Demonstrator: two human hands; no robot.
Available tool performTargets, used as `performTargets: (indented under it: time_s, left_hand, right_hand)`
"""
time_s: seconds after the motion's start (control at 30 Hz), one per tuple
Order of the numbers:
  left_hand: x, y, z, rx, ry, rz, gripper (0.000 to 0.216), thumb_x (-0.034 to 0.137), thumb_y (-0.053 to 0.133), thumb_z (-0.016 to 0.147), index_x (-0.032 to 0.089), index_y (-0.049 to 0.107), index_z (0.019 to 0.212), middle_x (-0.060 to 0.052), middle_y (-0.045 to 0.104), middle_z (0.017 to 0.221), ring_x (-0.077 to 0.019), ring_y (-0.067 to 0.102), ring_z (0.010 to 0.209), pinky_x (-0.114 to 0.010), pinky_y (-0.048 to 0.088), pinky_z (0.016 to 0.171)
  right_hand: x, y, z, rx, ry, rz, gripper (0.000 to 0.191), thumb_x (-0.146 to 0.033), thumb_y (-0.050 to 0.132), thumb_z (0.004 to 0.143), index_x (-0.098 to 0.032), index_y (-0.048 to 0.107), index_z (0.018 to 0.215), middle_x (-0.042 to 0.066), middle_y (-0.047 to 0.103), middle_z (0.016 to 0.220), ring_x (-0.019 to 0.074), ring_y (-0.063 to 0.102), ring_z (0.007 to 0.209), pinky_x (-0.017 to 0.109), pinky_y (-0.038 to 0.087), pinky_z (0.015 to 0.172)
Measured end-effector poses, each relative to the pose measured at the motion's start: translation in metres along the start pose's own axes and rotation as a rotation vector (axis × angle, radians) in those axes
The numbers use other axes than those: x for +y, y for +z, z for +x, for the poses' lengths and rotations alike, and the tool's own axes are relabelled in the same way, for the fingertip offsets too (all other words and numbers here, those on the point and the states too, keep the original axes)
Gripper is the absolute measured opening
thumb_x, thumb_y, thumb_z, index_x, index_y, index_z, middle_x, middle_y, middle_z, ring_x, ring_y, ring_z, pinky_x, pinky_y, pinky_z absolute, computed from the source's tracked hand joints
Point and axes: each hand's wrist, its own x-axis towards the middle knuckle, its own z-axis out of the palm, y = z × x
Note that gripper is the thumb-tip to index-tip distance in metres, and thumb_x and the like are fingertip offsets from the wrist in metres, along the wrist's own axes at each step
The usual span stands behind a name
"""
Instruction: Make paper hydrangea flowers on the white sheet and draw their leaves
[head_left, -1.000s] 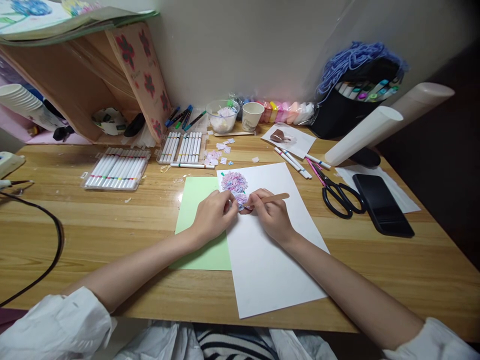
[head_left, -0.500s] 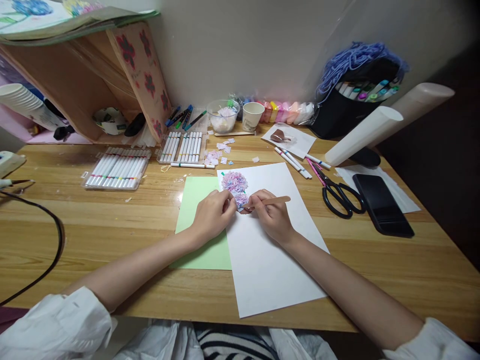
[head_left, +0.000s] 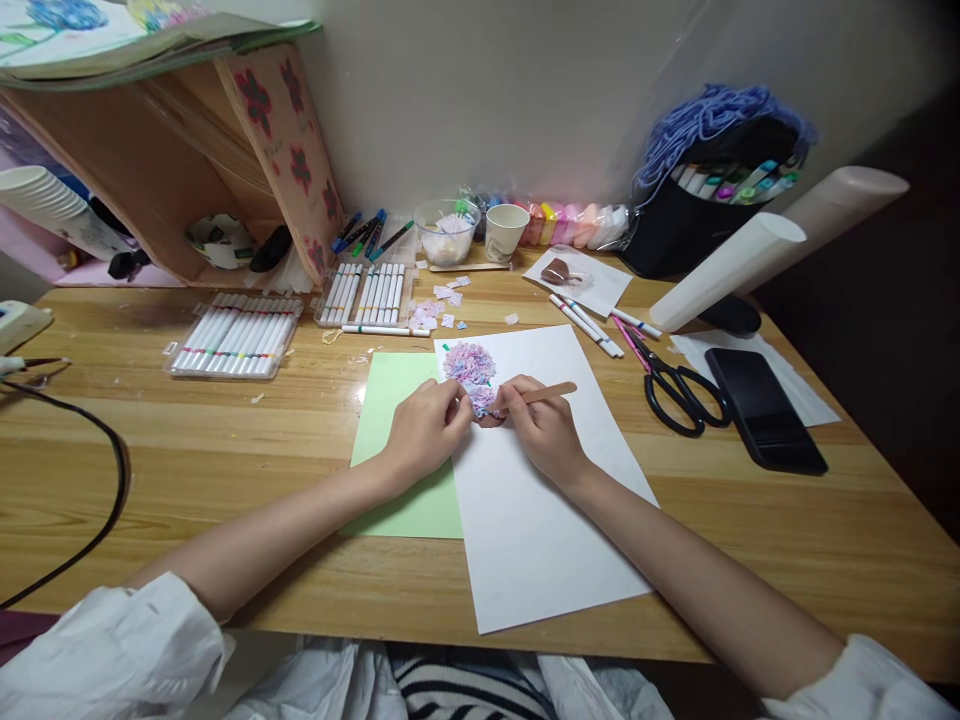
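A purple-pink paper flower cluster [head_left: 469, 364] lies near the top of the white paper sheet [head_left: 547, 540], with a smaller cluster [head_left: 481, 400] and a brown patch [head_left: 491, 421] just below. My right hand [head_left: 544, 425] pinches a flat wooden craft stick [head_left: 553, 392], its tip at the small cluster's right edge. On the left side of that cluster, my left hand [head_left: 426, 428] has its fingers closed; whatever they pinch is hidden. Beneath the white sheet's left side shows a light green sheet [head_left: 409, 510].
Paper scraps [head_left: 435, 309] and marker boxes [head_left: 234, 338] lie behind and left. A plastic bowl [head_left: 447, 232] and paper cup [head_left: 505, 232] stand by the wall. Scissors [head_left: 679, 392], a phone [head_left: 765, 410] and loose markers [head_left: 585, 325] are on the right.
The stick's tip has shifted slightly up from the brown patch to the small cluster's edge, and its tail end has tilted higher. My left hand stays in place.
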Motion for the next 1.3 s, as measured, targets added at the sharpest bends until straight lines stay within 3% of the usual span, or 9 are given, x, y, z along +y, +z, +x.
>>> performTargets:
  time_s: [0.17, 0.67, 0.77, 0.9, 1.0, 1.1, 1.3]
  left_hand:
    - [0.001, 0.0, 0.0, 0.004, -0.009, -0.017, 0.018, 0.026, 0.045, 0.089, 0.02, 0.05, 0.073, 0.001, 0.052, 0.066, -0.0156, 0.05, 0.069, -0.027, 0.031, 0.059]
    - [-0.001, -0.002, -0.001, 0.015, 0.004, 0.0, 0.017, 0.025, 0.045, 0.089, 0.02, 0.051, 0.073, 0.001, 0.052, 0.065, -0.0152, 0.051, 0.068, -0.027, 0.032, 0.06]
    - [-0.008, -0.016, 0.015, 0.087, 0.031, 0.039, 0.017, 0.026, 0.045, 0.089, 0.02, 0.053, 0.076, 0.0, 0.055, 0.07, -0.0163, 0.052, 0.072, -0.027, 0.034, 0.063]
    - [-0.025, -0.045, 0.06, 0.224, 0.019, 0.169, 0.019, 0.028, 0.044, 0.09, 0.02, 0.057, 0.079, -0.003, 0.061, 0.078, -0.0203, 0.053, 0.081, -0.03, 0.037, 0.07]
    - [-0.037, -0.057, 0.092, 0.206, 0.019, 0.343, 0.015, 0.028, 0.051, 0.087, 0.018, 0.063, 0.085, -0.007, 0.063, 0.085, -0.0249, 0.052, 0.089, -0.035, 0.038, 0.077]
    - [-0.04, -0.055, 0.11, 0.129, 0.009, 0.408, 0.013, 0.028, 0.059, 0.082, 0.018, 0.067, 0.084, -0.009, 0.063, 0.086, -0.0272, 0.053, 0.092, -0.036, 0.039, 0.08]
    - [-0.034, -0.04, 0.12, 0.082, 0.049, 0.383, 0.013, 0.031, 0.064, 0.079, 0.019, 0.069, 0.081, -0.008, 0.063, 0.085, -0.0252, 0.055, 0.09, -0.034, 0.04, 0.079]
  right_hand:
    - [0.001, -0.001, -0.002, 0.064, -0.035, 0.02, 0.033, -0.031, 0.038, 0.097, -0.021, 0.053, 0.07, 0.0, 0.056, 0.067, 0.0157, 0.055, 0.068, 0.03, 0.042, 0.067]
    - [0.0, -0.001, -0.002, 0.022, -0.022, 0.02, 0.031, -0.029, 0.039, 0.097, -0.02, 0.053, 0.07, 0.001, 0.056, 0.068, 0.0159, 0.053, 0.07, 0.029, 0.04, 0.068]
    - [0.001, -0.002, -0.004, 0.093, 0.031, 0.1, 0.036, -0.033, 0.037, 0.097, -0.02, 0.053, 0.068, 0.001, 0.054, 0.066, 0.015, 0.053, 0.066, 0.028, 0.04, 0.065]
    - [0.002, -0.002, -0.001, 0.189, 0.136, 0.247, 0.038, -0.04, 0.038, 0.096, -0.02, 0.05, 0.067, -0.001, 0.047, 0.061, 0.0134, 0.048, 0.058, 0.026, 0.037, 0.057]
    - [0.003, -0.002, 0.003, 0.218, 0.217, 0.324, 0.04, -0.047, 0.04, 0.094, -0.02, 0.05, 0.066, -0.001, 0.045, 0.061, 0.0136, 0.046, 0.058, 0.026, 0.035, 0.055]
    - [0.004, -0.003, 0.007, 0.24, 0.289, 0.381, 0.042, -0.052, 0.043, 0.091, -0.02, 0.049, 0.065, -0.001, 0.044, 0.061, 0.0135, 0.044, 0.057, 0.026, 0.034, 0.053]
    - [0.011, -0.005, 0.013, 0.26, 0.369, 0.473, 0.043, -0.057, 0.047, 0.087, -0.02, 0.049, 0.065, -0.002, 0.045, 0.06, 0.0116, 0.043, 0.054, 0.024, 0.034, 0.051]
